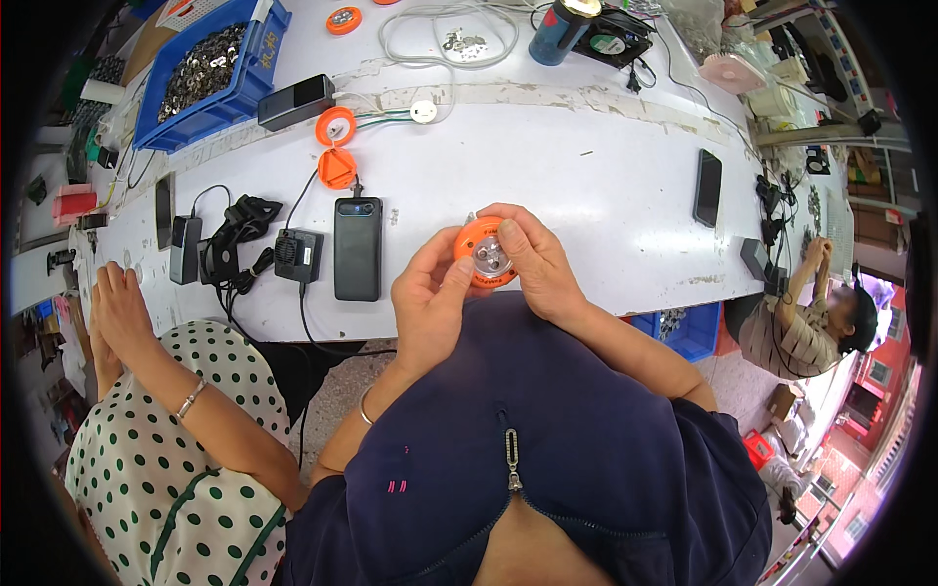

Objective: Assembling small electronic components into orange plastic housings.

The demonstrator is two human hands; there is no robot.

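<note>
Between my two hands, just above the table's near edge, is a round orange device (486,253) with a clear domed centre and small metal parts visible inside. My left hand (430,301) grips its left side, thumb lying on the front rim. From the upper right, my right hand (539,262) holds it with the thumb pressed on the rim near the dome. The fingers behind the device are partly hidden. A black power bank (358,249) with a small lit display lies on the table left of my left hand.
Two orange round parts (337,168) joined by wires lie beyond the power bank. A blue bin (264,59) of small metal pieces stands far left. A phone (707,188) lies right; a blue can (564,34) stands at the back. A co-worker's hands (122,314) are at left.
</note>
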